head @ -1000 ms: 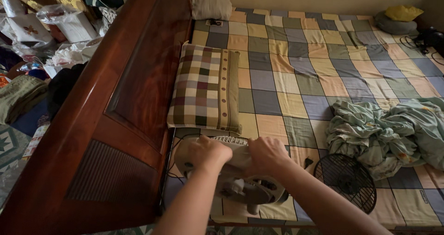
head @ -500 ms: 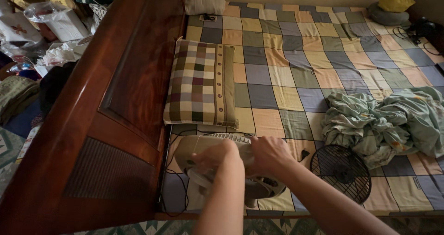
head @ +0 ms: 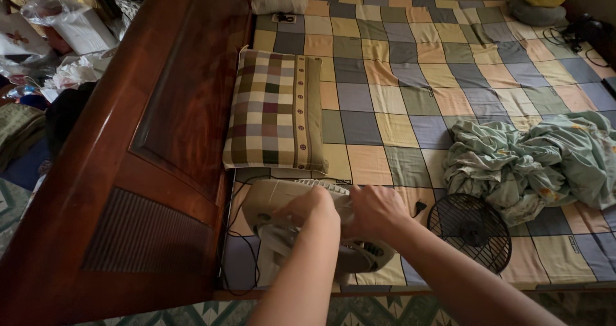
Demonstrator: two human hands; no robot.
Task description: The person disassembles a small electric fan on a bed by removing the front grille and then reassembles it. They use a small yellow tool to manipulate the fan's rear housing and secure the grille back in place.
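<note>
Headboard (head: 147, 140) of dark polished wood stands left of the grip; plaid pillow (head: 276, 111) lies soft just beyond it; left hand (head: 312, 209) and right hand (head: 375, 209) curl closed on the fan body (head: 269, 201), which lies on the patchwork sheet (head: 410, 69); rigid pale plastic, probably light, best held by its housing; wire grille (head: 469, 228) lies right.

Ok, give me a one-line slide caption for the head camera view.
Both hands, left hand and right hand, on a beige fan lying on a checked bed, black grille alongside.
</note>
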